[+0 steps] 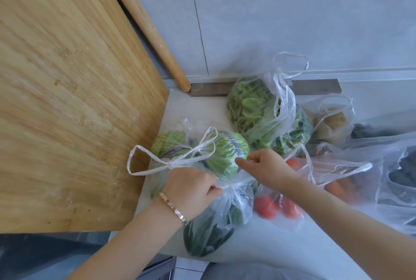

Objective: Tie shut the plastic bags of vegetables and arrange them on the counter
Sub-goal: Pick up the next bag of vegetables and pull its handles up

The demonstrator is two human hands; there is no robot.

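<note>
1. Head view shows the tying step in hand: the left hand (191,189) clenches around the gathered neck of a clear plastic bag of dark green vegetables (209,234), which sits on the desk (195,108) at its near edge.
2. The right hand (265,165) has its fingers curled and pinches a stretched strand of that same bag's top, drawn taut towards the right.
3. Just behind, the cabbage bag (222,153) looks tied already, its handles in a bow beside the bamboo cutting board (67,99).
4. The leafy greens bag (247,108) stands farther back; I cannot tell whether its handles are knotted. The tomato bag (274,207), touching the bag in hand on the right, lies with loose handles, so I judge the task well short of done.
5. The next move likely calls for crossing the two strands and pulling them tight while the neck stays pinched, so the thin film neither slips nor tears.
6. After that, the bag needs setting beside the cabbage bag.
</note>
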